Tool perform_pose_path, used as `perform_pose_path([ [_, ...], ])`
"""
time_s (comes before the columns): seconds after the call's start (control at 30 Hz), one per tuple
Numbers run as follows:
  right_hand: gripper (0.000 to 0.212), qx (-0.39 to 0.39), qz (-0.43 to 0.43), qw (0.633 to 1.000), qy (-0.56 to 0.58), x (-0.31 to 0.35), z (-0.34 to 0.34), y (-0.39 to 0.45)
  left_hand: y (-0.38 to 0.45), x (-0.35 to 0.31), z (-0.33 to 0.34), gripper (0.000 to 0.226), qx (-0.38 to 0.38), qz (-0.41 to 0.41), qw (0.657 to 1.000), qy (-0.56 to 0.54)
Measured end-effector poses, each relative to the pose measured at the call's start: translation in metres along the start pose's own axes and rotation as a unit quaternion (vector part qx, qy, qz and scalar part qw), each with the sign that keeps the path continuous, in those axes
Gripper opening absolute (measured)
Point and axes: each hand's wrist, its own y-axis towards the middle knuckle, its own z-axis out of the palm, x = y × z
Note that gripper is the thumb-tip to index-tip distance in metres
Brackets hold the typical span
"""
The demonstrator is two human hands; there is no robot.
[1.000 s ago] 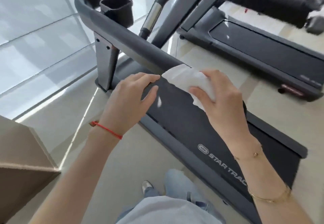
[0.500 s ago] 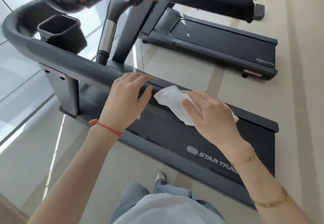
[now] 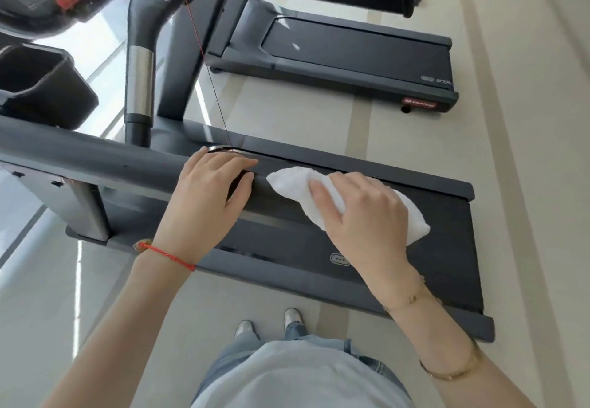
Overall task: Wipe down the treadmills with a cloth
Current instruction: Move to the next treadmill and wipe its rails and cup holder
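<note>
Curled round a white cloth (image 3: 332, 197), the right hand (image 3: 367, 216) holds it wadded against the near treadmill's handrail (image 3: 95, 158). At nine o'clock from the cloth, just beside it, the left hand (image 3: 207, 203) rests on the rail's end with fingers fairly straight, holding nothing. Below both lies the near treadmill's dark deck (image 3: 447, 248); its printed logo is mostly covered by the right wrist. A second treadmill (image 3: 351, 53) stands at twelve o'clock on the pale striped floor (image 3: 526, 152). Its console is cut off by the top edge. A cup holder (image 3: 41, 85) shows at ten o'clock.
</note>
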Motion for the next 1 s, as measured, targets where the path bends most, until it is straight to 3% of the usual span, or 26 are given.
perform_pose_path([
  [0.13, 0.050, -0.003, -0.006, 1.000, -0.002, 0.047, 0.023, 0.018, 0.003, 0.016, -0.004, 0.025, -0.007, 0.016, 1.000, -0.008],
  [0.3, 0.041, -0.072, -0.007, 0.997, 0.022, 0.030, 0.014, -0.003, 0.004, 0.027, -0.010, 0.024, 0.004, 0.027, 0.998, -0.049],
  [0.4, 0.045, -0.067, 0.085, 0.994, -0.024, 0.019, 0.006, 0.002, 0.002, 0.029, -0.012, 0.023, 0.025, 0.049, 0.997, -0.060],
  [0.5, 0.054, 0.005, 0.168, 0.983, -0.070, 0.036, 0.015, 0.023, 0.000, 0.035, -0.013, 0.023, 0.036, 0.067, 0.995, -0.066],
  [0.57, 0.055, 0.006, 0.152, 0.986, -0.072, 0.059, 0.026, 0.030, 0.001, 0.038, -0.013, 0.023, 0.044, 0.083, 0.993, -0.066],
  [0.67, 0.051, -0.073, 0.112, 0.990, -0.043, 0.079, 0.036, 0.021, 0.001, 0.040, -0.011, 0.023, 0.047, 0.101, 0.992, -0.061],
  [0.83, 0.037, -0.118, 0.020, 0.993, -0.004, 0.057, 0.031, -0.012, -0.001, 0.032, -0.011, 0.022, 0.066, 0.116, 0.989, -0.065],
  [1.0, 0.041, -0.123, 0.067, 0.990, -0.016, 0.017, 0.013, -0.032, 0.001, 0.000, -0.004, 0.030, 0.079, 0.136, 0.985, -0.071],
])
